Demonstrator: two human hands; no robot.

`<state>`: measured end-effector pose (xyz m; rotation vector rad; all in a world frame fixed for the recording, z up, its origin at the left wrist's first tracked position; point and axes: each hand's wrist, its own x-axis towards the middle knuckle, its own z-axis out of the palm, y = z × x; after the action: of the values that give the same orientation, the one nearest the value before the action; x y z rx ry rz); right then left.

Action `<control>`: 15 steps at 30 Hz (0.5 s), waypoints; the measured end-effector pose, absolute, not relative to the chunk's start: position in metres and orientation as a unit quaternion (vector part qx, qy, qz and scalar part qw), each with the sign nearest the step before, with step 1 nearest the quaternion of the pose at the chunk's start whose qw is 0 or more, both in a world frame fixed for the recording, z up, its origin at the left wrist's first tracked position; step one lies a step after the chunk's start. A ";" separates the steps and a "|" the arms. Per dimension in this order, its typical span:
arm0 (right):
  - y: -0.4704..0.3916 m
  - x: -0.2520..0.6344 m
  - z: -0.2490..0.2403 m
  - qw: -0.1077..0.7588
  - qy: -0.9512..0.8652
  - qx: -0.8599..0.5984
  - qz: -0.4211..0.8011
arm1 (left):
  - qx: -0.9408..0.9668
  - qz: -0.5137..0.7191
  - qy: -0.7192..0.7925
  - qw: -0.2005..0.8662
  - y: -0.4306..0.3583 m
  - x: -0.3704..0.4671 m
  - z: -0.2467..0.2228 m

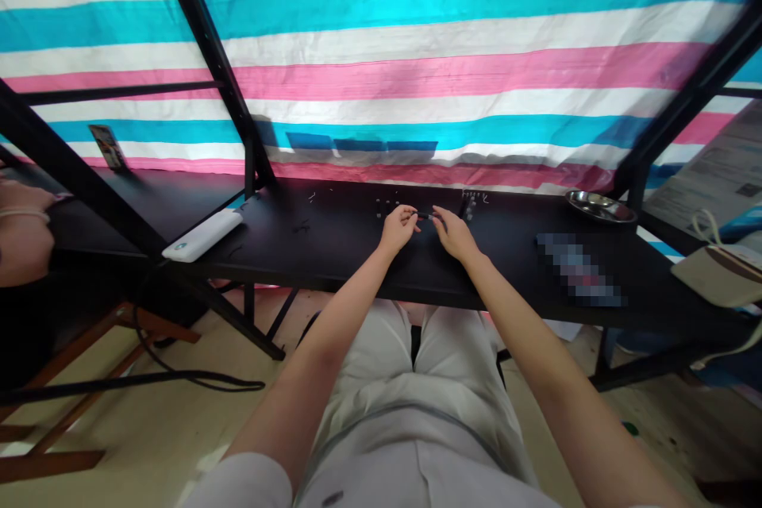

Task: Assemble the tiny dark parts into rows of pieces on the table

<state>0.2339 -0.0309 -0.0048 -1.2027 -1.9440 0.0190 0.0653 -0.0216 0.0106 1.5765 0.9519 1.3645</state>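
Note:
Between my two hands, just above the black table, a small dark rod-like piece is held level. My left hand pinches its left end, and my right hand has its fingertips at the right end. Small pale-tipped pieces stand or lie just behind my left hand. More small pieces, some with pale wires, are behind my right hand. Thin dark strips lie to the left on the table, with tiny pale bits behind them.
A white elongated device lies at the left. At the right are a shiny metal dish, a pixelated blurred item and a beige box. Black frame posts flank the table; another person's arm shows far left.

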 end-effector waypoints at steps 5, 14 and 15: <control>-0.034 0.231 -0.001 0.381 -0.794 -0.473 0.025 | 0.637 0.519 0.377 0.427 -0.022 0.065 0.010; -0.038 0.231 0.003 0.402 -0.790 -0.462 0.019 | 0.644 0.520 0.374 0.419 -0.025 0.066 0.014; -0.038 0.231 0.003 0.404 -0.789 -0.462 0.018 | 0.647 0.518 0.376 0.413 -0.025 0.066 0.014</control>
<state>0.2308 -0.0381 0.0029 -1.1659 -1.9931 0.0442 0.0658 -0.0254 0.0138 1.6278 0.9459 1.3022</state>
